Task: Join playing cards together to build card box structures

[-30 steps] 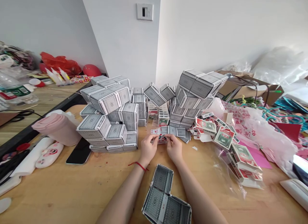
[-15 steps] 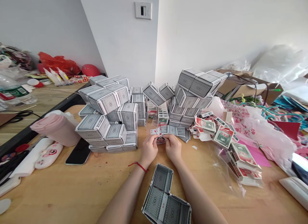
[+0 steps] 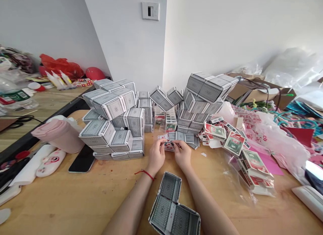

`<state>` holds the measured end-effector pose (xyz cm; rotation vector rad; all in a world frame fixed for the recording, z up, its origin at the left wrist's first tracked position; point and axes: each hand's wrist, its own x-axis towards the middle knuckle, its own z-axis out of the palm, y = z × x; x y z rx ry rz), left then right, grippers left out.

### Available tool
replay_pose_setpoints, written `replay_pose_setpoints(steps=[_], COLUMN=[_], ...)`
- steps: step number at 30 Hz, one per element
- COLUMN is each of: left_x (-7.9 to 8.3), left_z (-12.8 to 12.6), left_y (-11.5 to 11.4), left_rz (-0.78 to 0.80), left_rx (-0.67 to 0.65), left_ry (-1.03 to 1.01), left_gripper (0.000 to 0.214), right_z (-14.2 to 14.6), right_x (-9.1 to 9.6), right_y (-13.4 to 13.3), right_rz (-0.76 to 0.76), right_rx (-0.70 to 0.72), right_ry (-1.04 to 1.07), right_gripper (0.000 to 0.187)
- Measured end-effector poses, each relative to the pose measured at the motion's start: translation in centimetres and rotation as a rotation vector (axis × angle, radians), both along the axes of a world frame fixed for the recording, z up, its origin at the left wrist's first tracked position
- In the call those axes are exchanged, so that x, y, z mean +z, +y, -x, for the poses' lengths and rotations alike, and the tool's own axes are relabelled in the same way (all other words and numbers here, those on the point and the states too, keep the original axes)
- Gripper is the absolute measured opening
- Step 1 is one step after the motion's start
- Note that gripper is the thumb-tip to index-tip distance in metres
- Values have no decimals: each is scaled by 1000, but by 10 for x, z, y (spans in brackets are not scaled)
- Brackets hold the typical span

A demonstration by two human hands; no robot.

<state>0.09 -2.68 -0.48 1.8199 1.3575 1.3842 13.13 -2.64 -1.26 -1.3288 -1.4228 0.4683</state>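
Note:
My left hand (image 3: 155,156) and my right hand (image 3: 182,155) meet at the middle of the wooden table (image 3: 83,198), fingers pinched on a small batch of playing cards (image 3: 170,146) with red-and-white faces. Just beyond them lies a loose row of cards (image 3: 181,136), backs up. A folded construction of grey-backed cards (image 3: 169,208) lies between my forearms near the front edge. A red string circles my left wrist.
Stacks of grey card blocks (image 3: 111,124) rise at the left and back right (image 3: 205,93). Red-and-green card packs (image 3: 239,150) spill from plastic at the right. A pink roll (image 3: 60,134), a black phone (image 3: 82,160) and white items sit at the left.
My hands stayed in place; the fingers shifted slightly on the cards, closing together and then parting a little.

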Motion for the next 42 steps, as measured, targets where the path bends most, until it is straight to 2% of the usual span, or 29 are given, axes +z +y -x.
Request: replay_pose_setpoints(steps=[4,6,8,12,18,20,22,23,26,29,33,36,39,42], left_x=[2,2,2,-1,-4,-2,0,2,4,6,8,6,4,4], left_z=[-1,-3,-6,-8,-1,1,1,1,0,0,0,0,0,1], left_y=[2,3,3,5,6,4,1,0,-4,-5,-3,-1,0,-1], left_rz=[171,263,304,282,158,78,-29,-80,-176,-201,-132,-64,-84,-154], left_rx=[-144,-255,-293,-170,31,60,56,47,21,31,133,151,133,106], left_ry=[-332,-419,-437,-369,-230,-126,12,82,228,217,37,-23,25,122], left_gripper=[37,33,26,17,11,11,13,16,24,23,9,9,10,11], right_z=[-6,-8,-8,-5,5,7,8,7,5,3,3,5,5,5], right_x=[-7,-10,-11,-11,-7,-2,4,7,15,16,6,0,2,10], right_y=[8,11,13,12,6,3,0,-1,-4,-5,-2,-1,-2,-5], right_rz=[74,90,100,99,89,45,-28,-59,-124,-147,-92,-47,-67,-118], right_rx=[-33,-41,-29,45,199,235,208,185,136,118,57,64,95,126], right_ry=[301,405,453,448,364,334,275,212,0,-74,30,107,82,-38], right_gripper=[19,21,22,21,16,27,46,49,27,13,13,13,11,13])
